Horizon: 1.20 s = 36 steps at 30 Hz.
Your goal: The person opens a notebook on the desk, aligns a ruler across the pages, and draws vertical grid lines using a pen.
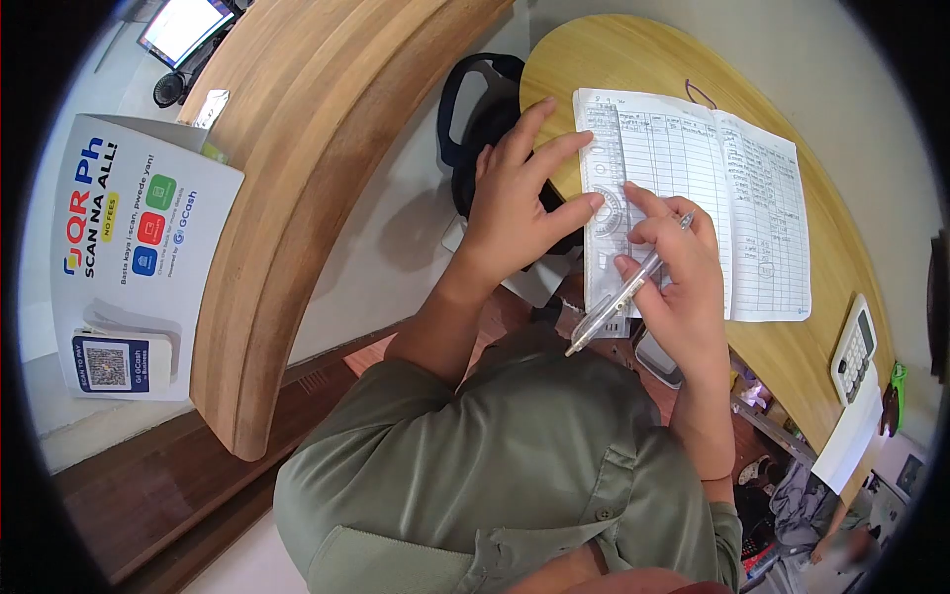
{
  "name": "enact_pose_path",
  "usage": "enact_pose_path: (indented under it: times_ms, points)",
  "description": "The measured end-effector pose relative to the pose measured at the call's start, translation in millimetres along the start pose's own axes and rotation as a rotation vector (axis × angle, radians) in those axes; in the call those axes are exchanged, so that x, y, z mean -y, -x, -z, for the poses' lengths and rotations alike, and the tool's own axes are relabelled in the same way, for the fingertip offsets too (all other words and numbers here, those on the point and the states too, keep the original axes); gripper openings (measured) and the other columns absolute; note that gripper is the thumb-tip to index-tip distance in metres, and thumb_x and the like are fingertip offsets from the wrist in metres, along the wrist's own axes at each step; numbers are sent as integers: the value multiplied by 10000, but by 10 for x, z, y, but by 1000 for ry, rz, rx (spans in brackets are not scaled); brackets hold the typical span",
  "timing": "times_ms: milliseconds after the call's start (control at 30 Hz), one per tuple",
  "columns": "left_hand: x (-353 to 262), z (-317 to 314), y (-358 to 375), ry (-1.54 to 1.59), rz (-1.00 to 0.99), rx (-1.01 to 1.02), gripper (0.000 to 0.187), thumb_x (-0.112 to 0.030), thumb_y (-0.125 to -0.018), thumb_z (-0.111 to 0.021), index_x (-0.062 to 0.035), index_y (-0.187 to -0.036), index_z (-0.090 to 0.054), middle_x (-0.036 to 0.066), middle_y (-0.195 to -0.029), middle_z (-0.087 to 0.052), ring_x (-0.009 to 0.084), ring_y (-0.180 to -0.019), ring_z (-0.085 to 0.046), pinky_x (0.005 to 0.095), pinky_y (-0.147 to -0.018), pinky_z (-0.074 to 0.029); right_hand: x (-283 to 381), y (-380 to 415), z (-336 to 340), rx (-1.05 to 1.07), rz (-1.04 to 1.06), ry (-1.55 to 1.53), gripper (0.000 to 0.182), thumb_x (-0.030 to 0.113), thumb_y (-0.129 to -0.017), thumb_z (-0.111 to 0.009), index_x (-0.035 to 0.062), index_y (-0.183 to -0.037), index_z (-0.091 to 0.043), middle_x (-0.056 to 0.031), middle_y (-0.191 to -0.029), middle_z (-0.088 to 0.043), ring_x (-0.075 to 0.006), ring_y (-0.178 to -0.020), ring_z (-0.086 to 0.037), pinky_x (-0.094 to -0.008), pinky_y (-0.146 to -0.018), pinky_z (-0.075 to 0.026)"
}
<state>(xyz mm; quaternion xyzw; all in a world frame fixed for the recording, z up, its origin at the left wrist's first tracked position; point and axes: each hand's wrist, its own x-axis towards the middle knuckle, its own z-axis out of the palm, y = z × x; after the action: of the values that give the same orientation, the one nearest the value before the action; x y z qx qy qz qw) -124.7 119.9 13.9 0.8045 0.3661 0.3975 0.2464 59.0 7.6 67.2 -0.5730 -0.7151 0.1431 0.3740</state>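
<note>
Topping the curved wooden desk, a ruled ledger.

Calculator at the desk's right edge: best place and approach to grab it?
Judging by its pose, take the calculator across its two long sides, coming from above. It lies flat, keys up, at the wooden desk edge, with paper right at its near end. Both hands are occupied at the ledger.

An open ledger lies on the desk, with a ruler on its left page. A calculator sits right of it; far left stands a sign.
</note>
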Motion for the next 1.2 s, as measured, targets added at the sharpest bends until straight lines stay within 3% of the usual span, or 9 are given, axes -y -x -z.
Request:
enact_pose_path:
  times_ms: [233,300,333,400,467,533,1067,1133,1200]
  points:
    - [2,-1,-9,12,11,-4,589,-396,-755,-800,-175,-1285,-667,171,-1514,-432,378,-1320,-483,544,-1075,-315,-14,-14,1,-6,14,1,264,38,-770,-726,48,-996,-589,-116,-1320,-645,-417,-1107,-536,-474,-999,-407]
    - [0,13,-10,-24,-65,-21,559,-224,-759,-819,-114,-1283,-658,202,-1498,-452,390,-1349,-478,436,-1118,-368,-21,-16,12,-7,44,-33,267,28,-757,-725,50,-985,-589,-115,-1315,-648,-387,-1114,-534,-462,-998,-414]
    - [20,-13,3,-13,-38,-4,559,-224,-759,-819,-114,-1283,-658,202,-1498,-452,390,-1349,-478,436,-1118,-368,-26,-1,17,14,18,-39,267,28,-757,-725,50,-985,-589,-115,-1315,-648,-387,-1114,-534,-462,-998,-414]
    - [86,-59,5,35,-78,-83,572,-389,-748,-820,-175,-1262,-686,181,-1458,-489,366,-1256,-542,496,-1048,-367,-48,-6,32,14,38,-27,252,23,-752,-719,52,-967,-590,-120,-1306,-652,-354,-1127,-526,-437,-996,-420]
    - [30,-23,41,-47,-106,-105,588,-381,-740,-835,-148,-1255,-676,197,-1431,-507,372,-1238,-553,469,-1036,-391,-65,-3,75,50,-9,-86,237,22,-753,-718,54,-948,-587,-118,-1312,-652,-322,-1154,-506,-406,-1005,-419]
    - [-50,66,9,58,16,49,600,-291,-841,-774,-72,-1369,-594,290,-1555,-346,464,-1441,-335,501,-1160,-305,-129,1,149,145,-8,-202,237,21,-752,-721,47,-937,-575,-112,-1332,-646,-296,-1170,-491,-392,-1022,-408]
    - [-89,42,-16,75,41,55,631,-324,-845,-756,-21,-1365,-566,289,-1534,-366,448,-1413,-382,496,-1134,-351,-236,36,188,167,61,-243,231,44,-764,-715,43,-944,-570,-132,-1343,-639,-280,-1207,-477,-390,-1050,-395]
    - [19,-106,-5,75,-111,-207,593,-365,-741,-842,-90,-1234,-659,213,-1404,-523,382,-1232,-551,454,-1027,-415,-207,22,190,155,41,-243,238,58,-772,-730,41,-952,-575,-130,-1297,-653,-280,-1199,-495,-387,-1035,-409]
    - [-6,-98,137,22,-176,-354,465,-211,-754,-848,-15,-1122,-641,197,-1251,-591,366,-1129,-591,423,-988,-464,-237,23,152,41,63,-287,271,134,-791,-792,29,-953,-602,-117,-1133,-682,-284,-1126,-574,-387,-973,-457]
